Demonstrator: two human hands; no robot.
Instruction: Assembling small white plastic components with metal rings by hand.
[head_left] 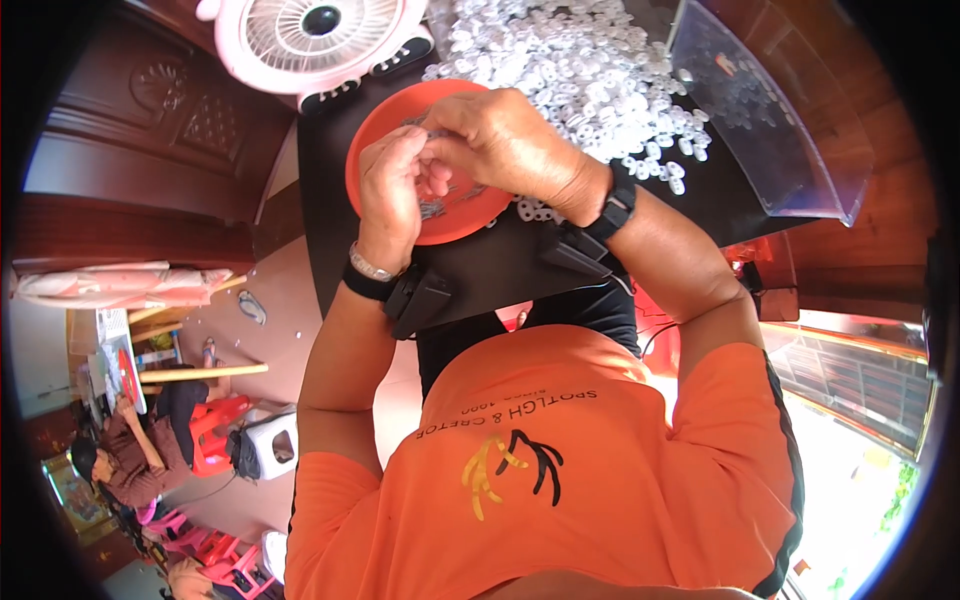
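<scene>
Left hand: My left hand (392, 185) is over the orange plate (385, 130). Its fingers are curled in and pressed close. I think they pinch a tiny part, but I cannot see it.
Right hand: My right hand (500, 135) is over the plate too, touching the left hand. Its fingers bend down to the same spot.
Small parts: A big heap of little white rings (590, 70) lies just behind the plate. Small grey bits lie on the plate under my hands.
How they feel: I think they are light, hard and slippery. Best to pinch one by its rim.
Edges: The black table (500, 270) ends just below the plate.
Room: A pink fan (315, 35) stands behind the plate. A clear box (770, 120) stands right of the heap.
</scene>
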